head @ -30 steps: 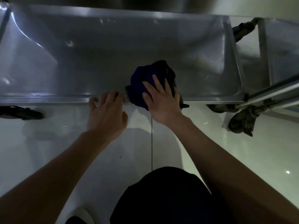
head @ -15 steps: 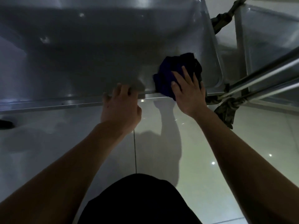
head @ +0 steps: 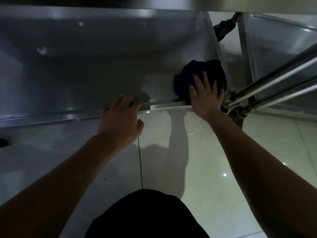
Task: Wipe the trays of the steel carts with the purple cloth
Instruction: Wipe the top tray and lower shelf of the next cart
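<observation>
A low steel cart tray (head: 89,69) fills the upper part of the head view. The purple cloth (head: 192,73) lies bunched in the tray's near right corner, partly over the front rim. My right hand (head: 206,95) presses flat on the cloth with straight, spread fingers. My left hand (head: 120,119) holds the tray's front rim, fingers curled over its edge, thumb below.
A second steel cart (head: 281,54) stands close on the right, its slanted tubes (head: 277,83) crossing near my right hand. A rag (head: 238,114) is knotted at the tube joint. Glossy pale floor tiles (head: 214,160) lie below; a dark caster (head: 3,142) shows at far left.
My right hand has slid the cloth rightward along the tray's front edge into the right corner. My left hand has shifted right along the rim.
</observation>
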Demonstrator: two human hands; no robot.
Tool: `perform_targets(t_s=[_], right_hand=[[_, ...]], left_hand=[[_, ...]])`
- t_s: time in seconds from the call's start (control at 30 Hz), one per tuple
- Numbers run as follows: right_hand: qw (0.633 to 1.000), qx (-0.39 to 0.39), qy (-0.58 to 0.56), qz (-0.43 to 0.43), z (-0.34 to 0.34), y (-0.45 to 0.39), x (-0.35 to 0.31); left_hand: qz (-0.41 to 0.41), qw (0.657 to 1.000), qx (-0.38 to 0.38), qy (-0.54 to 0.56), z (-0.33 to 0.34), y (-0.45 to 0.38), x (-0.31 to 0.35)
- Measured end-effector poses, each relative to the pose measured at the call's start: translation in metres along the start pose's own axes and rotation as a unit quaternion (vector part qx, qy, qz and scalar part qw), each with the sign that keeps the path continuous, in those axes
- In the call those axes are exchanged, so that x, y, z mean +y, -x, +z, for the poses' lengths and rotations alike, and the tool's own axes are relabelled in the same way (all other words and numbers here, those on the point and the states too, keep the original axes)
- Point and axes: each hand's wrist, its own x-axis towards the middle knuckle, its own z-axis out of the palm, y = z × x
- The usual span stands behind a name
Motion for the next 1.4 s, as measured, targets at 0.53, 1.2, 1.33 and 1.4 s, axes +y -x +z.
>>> perform_targets(t_s=[0.53, 1.2, 1.33, 1.4], right_hand=[[0.961, -0.089, 0.020, -0.260, 0.064, 0.006, -0.227], [0.975, -0.013, -0.017, -0.221, 0.037, -0.020, -0.152], [0.983, -0.007, -0.029, -0.183, 0.022, -0.040, -0.107], [0.987, 0.000, -0.028, -0.159, 0.015, -0.050, -0.083]], left_hand=[[-0.075, 0.997, 0.015, -0.023, -0.017, 0.060, -0.113], [-0.091, 0.995, 0.050, 0.008, -0.020, 0.010, -0.064], [-0.033, 0.999, 0.024, 0.033, -0.006, -0.024, -0.002], [-0.059, 0.998, 0.016, 0.018, -0.001, -0.031, 0.010]])
